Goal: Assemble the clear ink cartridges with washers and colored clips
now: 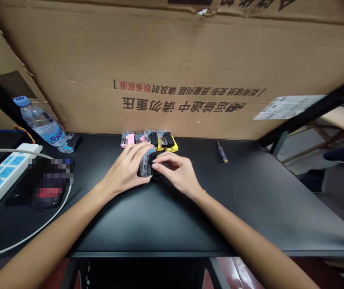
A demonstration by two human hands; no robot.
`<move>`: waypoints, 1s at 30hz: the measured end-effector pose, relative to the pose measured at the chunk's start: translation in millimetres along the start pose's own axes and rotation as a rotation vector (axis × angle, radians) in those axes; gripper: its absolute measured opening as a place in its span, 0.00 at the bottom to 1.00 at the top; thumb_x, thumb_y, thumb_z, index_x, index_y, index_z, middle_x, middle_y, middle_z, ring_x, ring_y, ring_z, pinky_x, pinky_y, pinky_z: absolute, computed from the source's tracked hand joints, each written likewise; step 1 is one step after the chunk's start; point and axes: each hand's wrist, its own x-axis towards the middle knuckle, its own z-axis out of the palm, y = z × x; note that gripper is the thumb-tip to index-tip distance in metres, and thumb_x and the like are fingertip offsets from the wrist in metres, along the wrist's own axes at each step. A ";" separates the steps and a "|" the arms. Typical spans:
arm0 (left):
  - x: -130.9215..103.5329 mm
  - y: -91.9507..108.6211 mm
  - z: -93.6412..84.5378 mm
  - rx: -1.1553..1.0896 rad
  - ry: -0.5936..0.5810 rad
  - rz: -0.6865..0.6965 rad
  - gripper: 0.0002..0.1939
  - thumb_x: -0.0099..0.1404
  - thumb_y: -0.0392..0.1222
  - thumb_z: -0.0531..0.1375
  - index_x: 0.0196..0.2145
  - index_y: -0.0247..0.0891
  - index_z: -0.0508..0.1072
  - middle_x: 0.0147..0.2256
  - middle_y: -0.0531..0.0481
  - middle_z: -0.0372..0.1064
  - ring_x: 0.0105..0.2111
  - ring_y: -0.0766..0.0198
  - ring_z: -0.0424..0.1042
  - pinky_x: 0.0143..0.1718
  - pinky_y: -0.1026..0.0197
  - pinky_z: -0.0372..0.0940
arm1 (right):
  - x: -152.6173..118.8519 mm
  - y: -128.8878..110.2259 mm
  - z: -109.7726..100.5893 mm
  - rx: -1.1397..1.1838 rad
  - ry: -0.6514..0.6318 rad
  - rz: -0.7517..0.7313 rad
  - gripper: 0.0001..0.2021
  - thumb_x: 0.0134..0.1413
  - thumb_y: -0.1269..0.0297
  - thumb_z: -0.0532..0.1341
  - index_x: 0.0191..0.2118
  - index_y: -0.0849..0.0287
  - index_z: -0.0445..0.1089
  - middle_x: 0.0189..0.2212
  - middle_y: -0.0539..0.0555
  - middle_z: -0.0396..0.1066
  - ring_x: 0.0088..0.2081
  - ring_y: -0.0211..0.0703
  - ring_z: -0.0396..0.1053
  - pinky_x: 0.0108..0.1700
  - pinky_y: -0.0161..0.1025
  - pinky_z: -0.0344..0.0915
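A small clear-and-black plastic case (145,163) stands near the middle of the black table, and my left hand (126,166) is closed around its left side, fingers over the top and thumb at the lower edge. From the right, my right hand (179,170) pinches with thumb and forefinger at the black part of the same case; the exact spot between the fingertips is hidden. Just behind my hands sits a row of similar clear cases with pink (129,139), black (168,139) and yellow (174,144) parts.
A small screwdriver (221,152) lies to the right. On the left are a water bottle (43,123), another clear-and-black piece (71,143), a white power strip (11,170), a dark phone (51,182) and a white cable (48,223). A cardboard sheet (172,60) stands behind.
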 end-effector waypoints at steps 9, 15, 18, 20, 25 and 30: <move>2.1 2.0 -1.4 0.060 -0.047 0.038 0.39 0.68 0.36 0.66 0.73 0.40 0.59 0.67 0.35 0.69 0.65 0.40 0.69 0.67 0.36 0.67 | -1.3 4.8 3.6 0.012 0.024 0.039 0.20 0.59 0.42 0.73 0.38 0.53 0.75 0.43 0.56 0.72 0.43 0.47 0.75 0.51 0.49 0.79; 2.8 9.1 -1.5 0.098 -0.018 0.111 0.36 0.70 0.34 0.63 0.72 0.40 0.60 0.67 0.34 0.70 0.64 0.42 0.71 0.66 0.39 0.69 | -0.3 16.7 5.1 0.262 0.020 0.192 0.27 0.56 0.50 0.76 0.55 0.49 0.67 0.45 0.54 0.77 0.48 0.48 0.79 0.56 0.49 0.78; 6.6 15.9 -1.1 0.100 0.029 0.196 0.33 0.72 0.33 0.61 0.71 0.40 0.60 0.66 0.35 0.70 0.63 0.46 0.73 0.65 0.43 0.70 | 0.7 16.2 2.9 0.301 -0.028 0.196 0.26 0.59 0.50 0.74 0.58 0.50 0.68 0.47 0.56 0.80 0.50 0.51 0.80 0.58 0.52 0.78; 8.5 15.8 1.1 0.071 0.065 0.193 0.33 0.72 0.34 0.62 0.71 0.39 0.59 0.66 0.35 0.70 0.64 0.46 0.72 0.66 0.43 0.69 | 2.0 15.6 2.6 0.271 -0.025 0.151 0.24 0.60 0.50 0.73 0.57 0.50 0.71 0.51 0.57 0.80 0.54 0.52 0.79 0.61 0.53 0.77; 4.3 -1.4 14.3 -0.030 0.114 -0.032 0.35 0.68 0.37 0.67 0.68 0.40 0.62 0.65 0.34 0.70 0.67 0.43 0.69 0.69 0.38 0.66 | 10.3 30.0 9.2 0.057 0.117 0.039 0.22 0.62 0.44 0.71 0.54 0.51 0.74 0.52 0.58 0.80 0.55 0.51 0.79 0.64 0.54 0.74; 2.4 -12.2 16.6 -0.071 0.119 -0.118 0.37 0.66 0.43 0.71 0.68 0.41 0.62 0.65 0.36 0.70 0.67 0.43 0.69 0.66 0.40 0.70 | 29.7 32.8 -16.0 -0.226 0.335 -0.104 0.21 0.70 0.39 0.62 0.46 0.53 0.77 0.42 0.56 0.81 0.44 0.49 0.81 0.51 0.51 0.80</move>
